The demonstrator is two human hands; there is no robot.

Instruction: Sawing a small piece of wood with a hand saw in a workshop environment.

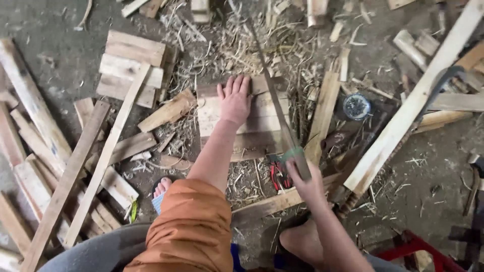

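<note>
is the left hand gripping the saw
No, the left hand lies flat on the boards, while the right hand grips the saw.

- Wood block (252, 118): pale tan w/ darker brown bands across the boards, grain lines visible.
- Saw (275, 103): dull grey-brown blade, greenish patch nr the handle end.
- Sleeve (189, 229): burnt orange, plain, creased.
- Sandal (160, 194): light blue strap area, dark sole edge.
- Pliers (279, 174): red & black grips.
- Round tin (356, 107): bluish-grey rim, dark contents.
- Long plank (413, 100): pale cream, lightest wood in view.
- Scrap boards (132, 68): mixed beige, tan, grey-brown.
- Floor (60, 30): dark grey dirt, strewn w/ straw-yellow shavings.
- Red frame (418, 247): bright red, btm right.
- Small yellow-green item (133, 210) among left boards.
</note>
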